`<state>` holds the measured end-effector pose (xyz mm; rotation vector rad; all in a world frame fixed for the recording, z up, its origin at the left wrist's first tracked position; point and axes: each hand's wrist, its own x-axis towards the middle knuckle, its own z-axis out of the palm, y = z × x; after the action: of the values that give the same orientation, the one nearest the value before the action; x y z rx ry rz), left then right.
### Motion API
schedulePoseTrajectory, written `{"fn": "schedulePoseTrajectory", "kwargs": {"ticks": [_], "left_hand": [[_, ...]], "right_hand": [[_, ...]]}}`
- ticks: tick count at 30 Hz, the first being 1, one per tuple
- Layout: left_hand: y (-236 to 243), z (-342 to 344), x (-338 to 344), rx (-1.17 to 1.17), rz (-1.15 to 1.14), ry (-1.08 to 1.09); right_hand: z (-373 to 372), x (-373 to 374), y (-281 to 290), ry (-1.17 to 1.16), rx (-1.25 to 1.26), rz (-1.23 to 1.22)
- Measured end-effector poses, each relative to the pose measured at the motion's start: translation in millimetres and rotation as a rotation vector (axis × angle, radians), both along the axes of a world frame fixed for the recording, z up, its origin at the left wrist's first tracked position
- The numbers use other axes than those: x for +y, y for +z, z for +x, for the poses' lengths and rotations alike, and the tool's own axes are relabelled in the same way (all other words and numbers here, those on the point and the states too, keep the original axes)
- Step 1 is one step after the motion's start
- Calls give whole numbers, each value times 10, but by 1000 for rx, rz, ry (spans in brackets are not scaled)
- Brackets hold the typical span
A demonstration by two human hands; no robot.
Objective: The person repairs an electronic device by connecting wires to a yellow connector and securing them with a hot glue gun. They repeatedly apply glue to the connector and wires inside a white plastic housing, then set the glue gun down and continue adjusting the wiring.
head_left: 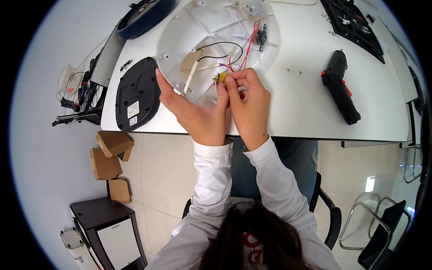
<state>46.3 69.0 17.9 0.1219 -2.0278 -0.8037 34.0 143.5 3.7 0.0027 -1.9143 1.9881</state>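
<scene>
A white plastic housing (177,38), its ribbed inside facing up, lies at the table's near edge. My left hand (195,112) grips its near rim, one finger stretched along the left side and the thumb reaching inward. Between that thumb and my right hand (249,101) sits a small yellow component (219,78) with thin wires. The right thumb and index finger pinch at it; their tips partly cover it. Red wires (249,47) run to a dark round part (260,38) on the housing's right side. A black wire (227,42) loops across the middle, beside a white sleeved lead (191,77).
Left of the housing lies a black oval base (137,94), with a dark blue round part (146,18) behind it. A black cordless screwdriver (338,87) rests on the right. Loose screws (294,71) and a black tool case (353,22) are farther right. Cardboard boxes (105,164) stand below left.
</scene>
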Motion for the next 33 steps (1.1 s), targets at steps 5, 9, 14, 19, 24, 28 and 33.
{"fn": "schedulePoseTrajectory", "kwargs": {"ticks": [5, 9, 14, 19, 24, 28, 33], "left_hand": [[-102, -100, -104, 10, 52, -104], [-56, -86, -34, -3, 235, -153], [-22, -60, -13, -15, 296, -177], [-21, -60, -7, -10, 318, -181], [-13, -60, -6, -10, 310, -189], [-31, -74, -8, -2, 298, -197], [-19, -71, -26, -22, 338, -216]], "right_hand": [[-26, -19, -11, -8, -25, 27], [-40, -50, -20, -34, -9, 33], [-48, -54, -42, -45, -13, 85], [-41, -47, -42, -32, -7, 82], [-41, -57, -50, -43, -7, 78], [-24, -18, -12, -31, -32, 83], [57, 79, -9, 43, 8, -36]]}}
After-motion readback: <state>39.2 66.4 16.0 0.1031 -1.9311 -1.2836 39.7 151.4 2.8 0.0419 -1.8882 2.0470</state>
